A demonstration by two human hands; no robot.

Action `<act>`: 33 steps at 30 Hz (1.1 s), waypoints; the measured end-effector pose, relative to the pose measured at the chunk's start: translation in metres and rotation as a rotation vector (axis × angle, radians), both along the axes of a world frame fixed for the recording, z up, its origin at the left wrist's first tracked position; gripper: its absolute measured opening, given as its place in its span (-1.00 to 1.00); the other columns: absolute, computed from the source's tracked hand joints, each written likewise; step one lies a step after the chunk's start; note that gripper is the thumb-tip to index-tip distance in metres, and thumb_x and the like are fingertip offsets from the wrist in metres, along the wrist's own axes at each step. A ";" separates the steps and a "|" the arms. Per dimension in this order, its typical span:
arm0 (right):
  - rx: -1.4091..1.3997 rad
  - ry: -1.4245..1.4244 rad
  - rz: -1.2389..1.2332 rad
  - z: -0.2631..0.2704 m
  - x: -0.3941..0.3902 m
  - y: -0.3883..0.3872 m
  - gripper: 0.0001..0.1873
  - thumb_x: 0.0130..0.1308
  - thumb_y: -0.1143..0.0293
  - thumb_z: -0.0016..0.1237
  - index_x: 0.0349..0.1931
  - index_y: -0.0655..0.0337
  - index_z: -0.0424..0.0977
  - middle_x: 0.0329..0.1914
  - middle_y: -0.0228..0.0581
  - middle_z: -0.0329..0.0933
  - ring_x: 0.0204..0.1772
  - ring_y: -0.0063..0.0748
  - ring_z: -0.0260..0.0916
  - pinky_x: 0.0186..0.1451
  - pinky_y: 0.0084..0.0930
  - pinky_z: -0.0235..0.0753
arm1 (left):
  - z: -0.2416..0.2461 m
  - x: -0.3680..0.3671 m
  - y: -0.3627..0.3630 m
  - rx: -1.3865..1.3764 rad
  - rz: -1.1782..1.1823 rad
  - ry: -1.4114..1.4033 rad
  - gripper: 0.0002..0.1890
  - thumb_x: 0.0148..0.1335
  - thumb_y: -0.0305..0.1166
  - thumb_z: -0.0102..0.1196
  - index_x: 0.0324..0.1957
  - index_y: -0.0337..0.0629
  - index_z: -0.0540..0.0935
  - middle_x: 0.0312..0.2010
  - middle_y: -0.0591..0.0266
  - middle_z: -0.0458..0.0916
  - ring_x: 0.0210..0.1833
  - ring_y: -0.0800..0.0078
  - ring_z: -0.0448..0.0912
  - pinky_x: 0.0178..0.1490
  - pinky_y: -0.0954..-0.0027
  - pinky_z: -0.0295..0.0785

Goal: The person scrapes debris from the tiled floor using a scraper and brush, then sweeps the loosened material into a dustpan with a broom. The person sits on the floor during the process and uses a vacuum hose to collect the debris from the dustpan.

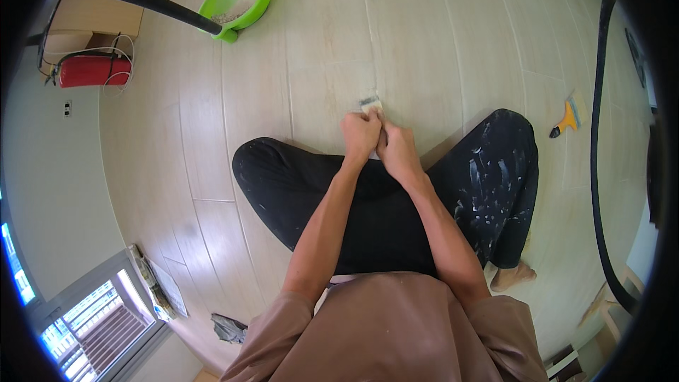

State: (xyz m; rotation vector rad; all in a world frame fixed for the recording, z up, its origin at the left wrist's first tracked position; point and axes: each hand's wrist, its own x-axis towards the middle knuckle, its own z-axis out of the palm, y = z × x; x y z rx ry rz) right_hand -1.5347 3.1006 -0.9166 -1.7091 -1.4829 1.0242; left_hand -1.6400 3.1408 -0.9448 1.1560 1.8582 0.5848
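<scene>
Both of my hands meet around a small flat tool with a pale handle and a dark edge, perhaps a scraper [371, 102]. Its dark edge rests at a joint between the pale floor planks [329, 85]. My left hand [362, 130] is closed on the handle from the left. From the right, my right hand [397, 146] grips it too, its fingers against the left ones; the lower part of the tool is hidden by them. My crossed legs in black trousers [493, 170], stained with white on the right leg, lie on both sides.
A green dustpan [254, 5] with debris lies at the upper left, near a red fire extinguisher [94, 70]. An orange-handled tool with a wide blade [569, 116] lies right of my knee. A crumpled grey cloth or bag [229, 328] is at the lower left.
</scene>
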 end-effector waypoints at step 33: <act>0.047 -0.038 0.034 0.001 -0.002 0.031 -0.60 0.42 0.55 -0.02 0.24 0.45 0.49 -0.38 0.40 0.54 -0.31 0.37 0.59 -0.29 -0.05 0.53 | 0.010 0.006 0.033 -0.036 0.068 -0.062 -0.48 0.33 -0.19 0.25 -0.63 -0.48 0.57 -0.74 0.09 0.45 -0.61 0.47 0.35 -0.47 0.14 0.33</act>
